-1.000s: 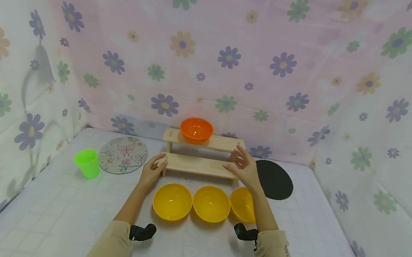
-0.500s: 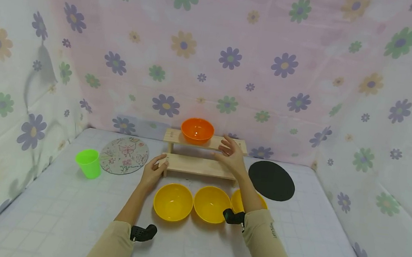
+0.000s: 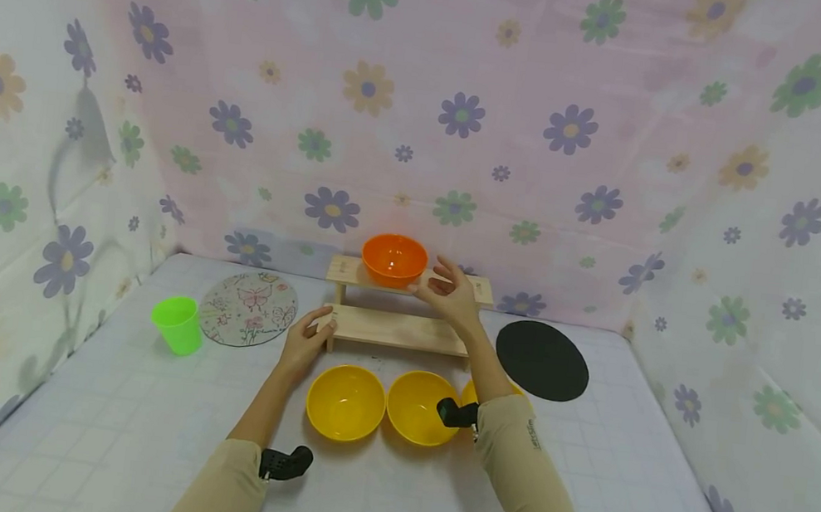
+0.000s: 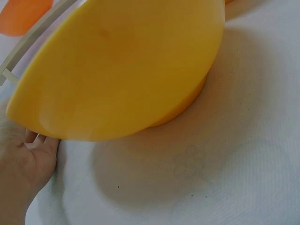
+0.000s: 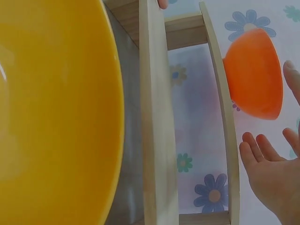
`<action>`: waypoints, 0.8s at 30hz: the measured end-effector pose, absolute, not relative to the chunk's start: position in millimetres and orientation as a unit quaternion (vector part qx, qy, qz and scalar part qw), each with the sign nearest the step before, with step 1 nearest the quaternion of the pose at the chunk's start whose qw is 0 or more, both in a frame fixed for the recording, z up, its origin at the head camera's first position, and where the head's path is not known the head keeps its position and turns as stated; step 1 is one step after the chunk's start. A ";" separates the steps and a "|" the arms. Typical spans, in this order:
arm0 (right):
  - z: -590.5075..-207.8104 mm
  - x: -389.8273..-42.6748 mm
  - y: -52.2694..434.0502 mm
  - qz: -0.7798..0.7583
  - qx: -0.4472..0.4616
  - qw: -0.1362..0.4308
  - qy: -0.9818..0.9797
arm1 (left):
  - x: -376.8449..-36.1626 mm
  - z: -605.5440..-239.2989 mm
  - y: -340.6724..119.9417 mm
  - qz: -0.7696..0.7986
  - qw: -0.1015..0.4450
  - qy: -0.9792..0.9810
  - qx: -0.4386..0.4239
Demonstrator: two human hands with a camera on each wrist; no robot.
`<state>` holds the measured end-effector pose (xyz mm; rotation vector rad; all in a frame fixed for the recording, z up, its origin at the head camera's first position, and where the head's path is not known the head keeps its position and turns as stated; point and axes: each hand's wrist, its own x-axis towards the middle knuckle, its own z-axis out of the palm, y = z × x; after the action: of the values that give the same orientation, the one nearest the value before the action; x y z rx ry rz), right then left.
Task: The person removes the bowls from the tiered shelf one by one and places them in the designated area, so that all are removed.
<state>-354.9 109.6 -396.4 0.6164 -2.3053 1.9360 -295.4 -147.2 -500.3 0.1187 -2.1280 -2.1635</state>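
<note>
Two tiers on the wooden shelf [image 3: 405, 305], and the left hand [image 3: 306, 340] rests relaxed on its lower left corner, probably steadying it. Three yellow bowls [image 3: 346, 402] sit just behind the hands. Up top the orange bowl [image 3: 394, 259] sits right beside the right hand [image 3: 449, 295], fingers spread and empty, apparently reaching for it.

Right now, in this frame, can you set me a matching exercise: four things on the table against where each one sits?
Things:
1. orange bowl
2. green cup
3. black mat
4. left hand

Places:
A. at the left end of the lower shelf
B. on the top shelf of the wooden rack
C. right of the rack
D. left of the floral mat

Pairs: 1-B, 2-D, 3-C, 4-A
</note>
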 end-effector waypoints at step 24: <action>-373.8 -351.2 89.9 0.639 0.219 -0.036 -0.737 | -294.7 -498.0 -148.0 -0.716 0.049 -0.695 0.040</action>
<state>-351.2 89.9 -373.8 0.7037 -2.3682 2.0537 -294.7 -148.0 -498.0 0.1227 -2.1174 -2.1819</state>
